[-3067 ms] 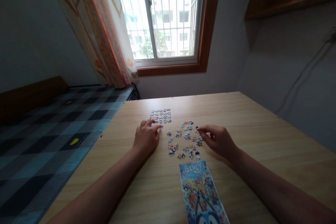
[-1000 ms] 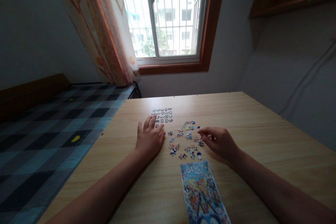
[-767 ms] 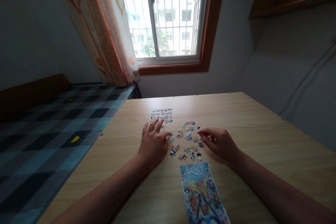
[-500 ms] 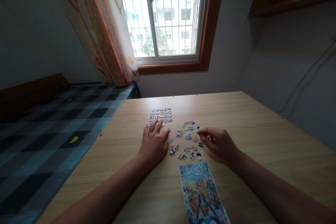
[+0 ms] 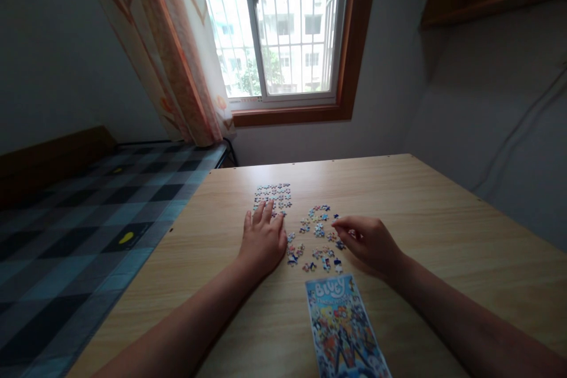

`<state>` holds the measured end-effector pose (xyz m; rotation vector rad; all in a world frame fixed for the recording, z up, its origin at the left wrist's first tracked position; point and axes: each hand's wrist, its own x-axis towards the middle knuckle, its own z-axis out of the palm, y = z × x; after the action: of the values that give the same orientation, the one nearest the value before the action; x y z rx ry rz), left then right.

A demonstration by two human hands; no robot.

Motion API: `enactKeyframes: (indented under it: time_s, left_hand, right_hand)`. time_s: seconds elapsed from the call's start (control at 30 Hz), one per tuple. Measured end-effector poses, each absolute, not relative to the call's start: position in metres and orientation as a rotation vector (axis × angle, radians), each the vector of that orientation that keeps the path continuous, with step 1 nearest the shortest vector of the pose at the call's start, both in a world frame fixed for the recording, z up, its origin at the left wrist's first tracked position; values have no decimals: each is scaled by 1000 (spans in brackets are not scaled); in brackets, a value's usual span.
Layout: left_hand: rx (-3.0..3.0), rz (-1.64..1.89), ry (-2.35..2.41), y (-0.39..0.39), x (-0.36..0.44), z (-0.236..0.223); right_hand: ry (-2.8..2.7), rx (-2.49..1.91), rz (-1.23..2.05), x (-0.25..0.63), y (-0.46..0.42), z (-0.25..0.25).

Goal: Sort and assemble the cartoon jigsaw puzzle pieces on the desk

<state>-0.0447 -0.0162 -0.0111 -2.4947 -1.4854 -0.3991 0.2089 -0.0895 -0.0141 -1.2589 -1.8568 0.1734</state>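
My left hand (image 5: 264, 241) lies palm down with its fingers stretched out at the near edge of rows of jigsaw puzzle pieces (image 5: 278, 191). A single blue puzzle piece (image 5: 283, 213) lies against its fingertips, and the hand covers part of the nearest row. To the right, loose puzzle pieces (image 5: 319, 229) are scattered over the table between my hands. My right hand (image 5: 370, 242) rests at the right of them, thumb and fingertips pinched together. A dark blue piece (image 5: 335, 217) lies just beyond that pinch; whether anything is between the fingertips is hidden.
A puzzle box or picture sheet marked "Bluey" (image 5: 343, 325) lies on the wooden table (image 5: 443, 260) in front of me. Left of the table is a bed with a checked cover (image 5: 128, 195). Behind stand a barred window (image 5: 292, 29) and a curtain (image 5: 163, 41).
My left hand has moved right to the loose pieces, then slid one blue piece away from me toward the rows. My right hand has stayed in its pinch at nearly the same spot.
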Motion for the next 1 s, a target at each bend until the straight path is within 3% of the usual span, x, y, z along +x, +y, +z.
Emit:
enactKeyframes:
  time_s: [0.67,1.0]
  left_hand:
    - [-2511,-385,-1491,-17,-44,-11]
    - [-2569,-701,-1331,-16,-49,-2]
  right_hand:
    - [-1819,-1311,86,218,-87,-10]
    - [-1997,-1333,58,236,-79,-7]
